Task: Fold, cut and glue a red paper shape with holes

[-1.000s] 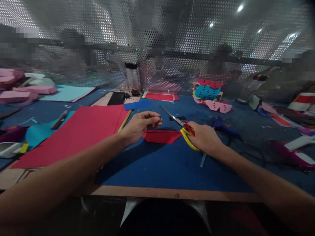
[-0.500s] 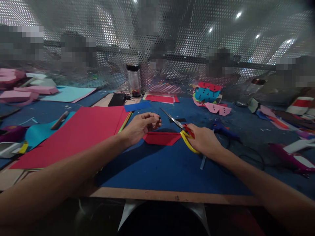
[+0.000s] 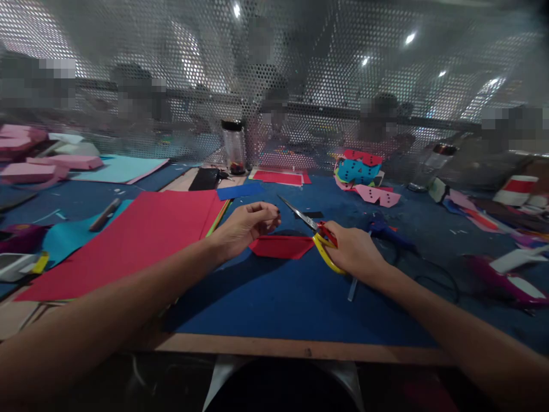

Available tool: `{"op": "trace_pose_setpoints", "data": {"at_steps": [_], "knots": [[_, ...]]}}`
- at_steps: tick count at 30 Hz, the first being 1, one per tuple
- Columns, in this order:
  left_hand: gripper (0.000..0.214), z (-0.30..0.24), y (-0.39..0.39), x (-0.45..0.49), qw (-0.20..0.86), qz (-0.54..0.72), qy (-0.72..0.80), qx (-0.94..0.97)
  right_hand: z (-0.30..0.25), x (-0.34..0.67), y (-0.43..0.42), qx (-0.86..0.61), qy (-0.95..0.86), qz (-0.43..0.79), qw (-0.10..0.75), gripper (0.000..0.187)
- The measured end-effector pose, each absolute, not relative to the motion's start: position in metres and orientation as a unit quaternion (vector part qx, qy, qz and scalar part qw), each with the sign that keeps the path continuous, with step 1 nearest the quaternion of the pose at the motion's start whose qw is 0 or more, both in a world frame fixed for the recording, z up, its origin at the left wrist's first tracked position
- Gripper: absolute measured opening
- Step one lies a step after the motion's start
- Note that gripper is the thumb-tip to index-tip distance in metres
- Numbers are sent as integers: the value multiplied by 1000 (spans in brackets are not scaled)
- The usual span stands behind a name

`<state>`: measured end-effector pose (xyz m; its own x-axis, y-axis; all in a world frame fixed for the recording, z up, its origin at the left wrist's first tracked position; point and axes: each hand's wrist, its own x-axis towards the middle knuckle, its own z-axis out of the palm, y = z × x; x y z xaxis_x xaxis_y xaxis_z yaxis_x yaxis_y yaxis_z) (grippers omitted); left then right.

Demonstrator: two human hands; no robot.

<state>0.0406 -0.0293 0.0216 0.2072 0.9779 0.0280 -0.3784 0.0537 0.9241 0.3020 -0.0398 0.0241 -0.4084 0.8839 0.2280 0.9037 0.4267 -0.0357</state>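
Note:
My left hand (image 3: 246,228) is closed in a pinch above the table, with a tiny black piece (image 3: 277,210) at the fingertips; it looks like a scrap of black paper. My right hand (image 3: 358,249) grips a pair of scissors (image 3: 309,222) with red and yellow handles. Their blades look closed and point up and left toward my left fingertips, without touching them. Below and between both hands lies a folded red paper piece (image 3: 282,248) with slanted ends. Behind the scissors is a black paper strip (image 3: 315,215), partly covered by the blades.
Red sheets (image 3: 141,237) are stacked at left, with a blue strip (image 3: 241,191) beyond. Pink and blue dotted paper shapes (image 3: 359,170) stand at the back right. A blue glue gun (image 3: 388,232) with its cord lies right of my hand. A jar (image 3: 234,149) stands by the mesh screen.
The view has tilted slightly, so the table sits a little lower in the picture. Both hands keep nearly the same pose, and the scissors stay in my right hand.

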Motion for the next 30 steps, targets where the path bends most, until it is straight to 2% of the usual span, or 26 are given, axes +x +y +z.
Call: {"op": "trace_pose_setpoints", "data": {"at_steps": [30], "knots": [[13, 20, -27, 39, 665, 527, 309, 430, 22, 301, -44, -506, -851, -117, 75, 32]]}}
